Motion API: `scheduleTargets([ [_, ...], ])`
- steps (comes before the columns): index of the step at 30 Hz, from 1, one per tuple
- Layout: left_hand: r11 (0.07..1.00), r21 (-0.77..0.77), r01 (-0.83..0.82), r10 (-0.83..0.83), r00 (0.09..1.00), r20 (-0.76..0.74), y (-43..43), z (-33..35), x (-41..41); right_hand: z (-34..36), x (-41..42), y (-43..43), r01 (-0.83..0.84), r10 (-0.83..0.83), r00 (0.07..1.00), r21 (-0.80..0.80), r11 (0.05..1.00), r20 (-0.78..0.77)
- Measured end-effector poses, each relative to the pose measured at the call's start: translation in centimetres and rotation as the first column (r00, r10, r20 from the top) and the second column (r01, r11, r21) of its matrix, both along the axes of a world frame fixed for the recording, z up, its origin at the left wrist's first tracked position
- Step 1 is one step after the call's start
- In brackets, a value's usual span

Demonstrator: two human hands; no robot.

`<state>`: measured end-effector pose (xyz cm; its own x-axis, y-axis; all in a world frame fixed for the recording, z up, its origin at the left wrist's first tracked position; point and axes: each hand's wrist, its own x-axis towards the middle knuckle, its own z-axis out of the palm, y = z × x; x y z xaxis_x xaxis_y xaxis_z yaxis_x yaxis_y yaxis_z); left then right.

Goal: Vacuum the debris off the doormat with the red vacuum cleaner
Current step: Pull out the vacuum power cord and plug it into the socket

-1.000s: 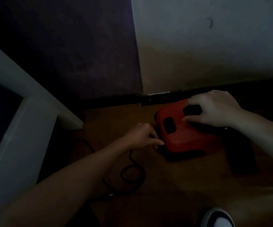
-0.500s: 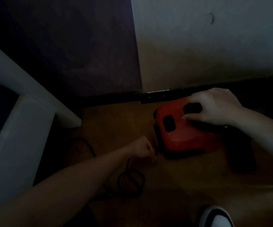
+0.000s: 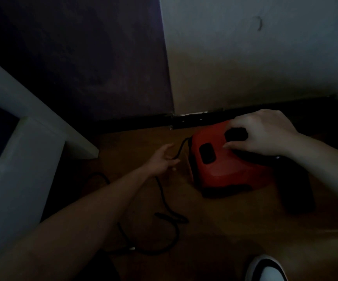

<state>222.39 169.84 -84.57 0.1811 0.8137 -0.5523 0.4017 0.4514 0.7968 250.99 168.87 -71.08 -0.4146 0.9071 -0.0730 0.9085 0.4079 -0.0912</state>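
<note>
The red vacuum cleaner (image 3: pixel 224 169) sits on the brown wooden floor near the wall, in dim light. My right hand (image 3: pixel 263 132) rests on its top with fingers on the black handle area. A black power cord (image 3: pixel 165 201) runs from the vacuum's left end across the floor and loops toward me. My left hand (image 3: pixel 162 161) is to the left of the vacuum and holds the cord between its fingers, a stretch of it pulled out from the body. No doormat is in view.
A white frame (image 3: pixel 12 159) slants along the left side. A dark panel (image 3: pixel 83 57) and a pale wall (image 3: pixel 255 57) meet at the black baseboard (image 3: pixel 184 120) behind the vacuum. A dark object (image 3: pixel 297 191) lies right of the vacuum. A white shoe (image 3: pixel 265 270) shows at the bottom.
My left hand took hold of the cord at the vacuum's left end and drew it out to the left. The right hand stayed on top of the vacuum.
</note>
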Motion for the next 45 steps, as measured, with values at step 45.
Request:
scheduleTargets([
  [45, 0.973, -0.190, -0.131, 0.136, 0.991, 0.014, -6.1, -1.5, 3.0, 0.4, -0.3, -0.1, -0.006, 0.006, 1.000, 0.014, 1.000, 0.003],
])
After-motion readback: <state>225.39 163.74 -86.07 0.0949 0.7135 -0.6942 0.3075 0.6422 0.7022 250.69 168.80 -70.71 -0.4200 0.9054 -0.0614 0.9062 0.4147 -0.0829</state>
